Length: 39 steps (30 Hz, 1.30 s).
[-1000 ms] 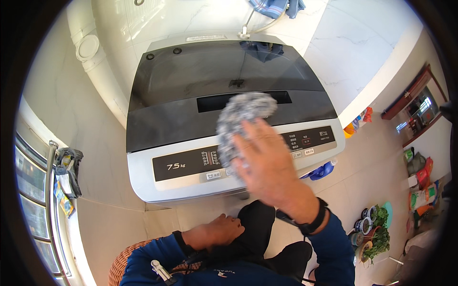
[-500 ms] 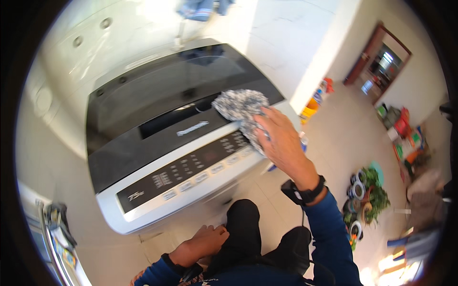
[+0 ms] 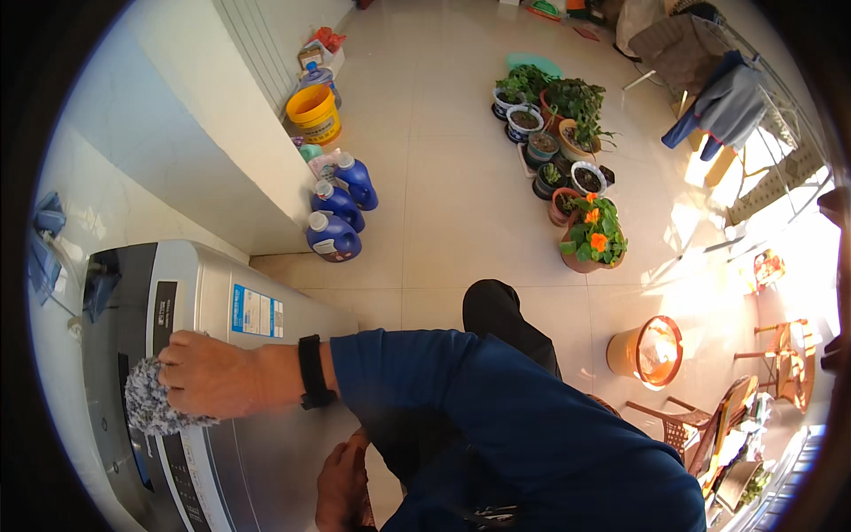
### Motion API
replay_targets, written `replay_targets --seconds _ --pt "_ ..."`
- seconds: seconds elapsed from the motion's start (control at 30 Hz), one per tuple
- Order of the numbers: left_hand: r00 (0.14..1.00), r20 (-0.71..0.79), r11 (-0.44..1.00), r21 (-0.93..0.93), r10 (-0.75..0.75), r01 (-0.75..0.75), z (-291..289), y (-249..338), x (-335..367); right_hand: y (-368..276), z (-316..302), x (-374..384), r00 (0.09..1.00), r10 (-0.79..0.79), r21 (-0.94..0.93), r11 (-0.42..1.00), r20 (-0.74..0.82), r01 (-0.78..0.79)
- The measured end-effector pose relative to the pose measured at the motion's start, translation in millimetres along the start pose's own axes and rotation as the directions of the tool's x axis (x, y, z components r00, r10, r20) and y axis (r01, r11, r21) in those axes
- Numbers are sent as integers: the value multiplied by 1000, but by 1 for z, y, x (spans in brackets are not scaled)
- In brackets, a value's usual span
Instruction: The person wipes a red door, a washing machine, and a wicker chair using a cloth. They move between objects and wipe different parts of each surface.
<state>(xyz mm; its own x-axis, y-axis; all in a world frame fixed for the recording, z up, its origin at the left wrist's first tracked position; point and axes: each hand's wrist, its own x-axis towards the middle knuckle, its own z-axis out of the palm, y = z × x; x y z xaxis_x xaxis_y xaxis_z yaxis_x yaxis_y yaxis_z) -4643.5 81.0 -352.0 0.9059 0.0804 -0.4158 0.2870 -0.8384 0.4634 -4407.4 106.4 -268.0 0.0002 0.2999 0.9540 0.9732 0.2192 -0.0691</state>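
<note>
Right hand (image 3: 208,374) curls its fingers over a fuzzy grey cloth (image 3: 149,401), gripping it against the top of the washing machine (image 3: 288,395), across the dark lid's edge and the control panel (image 3: 183,483). A black wristband (image 3: 312,372) circles that wrist. Low beside the machine is the left hand (image 3: 340,486), fingers bent; whether it grasps anything, I cannot tell. Pale print marks the blue shirt (image 3: 550,399) near the lower edge, too blurred to read. Small pale lettering lines both visible ends of the dark panel. On the machine's silver side sits a rectangular blue-and-white sticker (image 3: 257,312) with fine print. Beyond, three blue jugs (image 3: 339,209) stand on the floor by the wall end; the nearest shows a pale label. Farther off, a yellow bucket (image 3: 313,108) bears dark printing.
</note>
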Motion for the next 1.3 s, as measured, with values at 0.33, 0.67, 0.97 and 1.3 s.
replay_targets --seconds 0.33,0.67,0.97,1.3 --pt "999 -52 1000 -1 -11 11 8 2 6 75 -46 -61 762 643 -39 762 -74 -646" --pt "992 -35 982 153 120 -114 9 0 6 116 -165 -184 -130 888 669 -421 440 -612" --pt "991 80 986 118 105 -114 7 4 61 144 -200 -265 -362 714 716 -680 599 -157" --pt "954 285 977 163 89 -140 -72 61 173 97 -232 -290 -448 839 504 -543 308 -671"
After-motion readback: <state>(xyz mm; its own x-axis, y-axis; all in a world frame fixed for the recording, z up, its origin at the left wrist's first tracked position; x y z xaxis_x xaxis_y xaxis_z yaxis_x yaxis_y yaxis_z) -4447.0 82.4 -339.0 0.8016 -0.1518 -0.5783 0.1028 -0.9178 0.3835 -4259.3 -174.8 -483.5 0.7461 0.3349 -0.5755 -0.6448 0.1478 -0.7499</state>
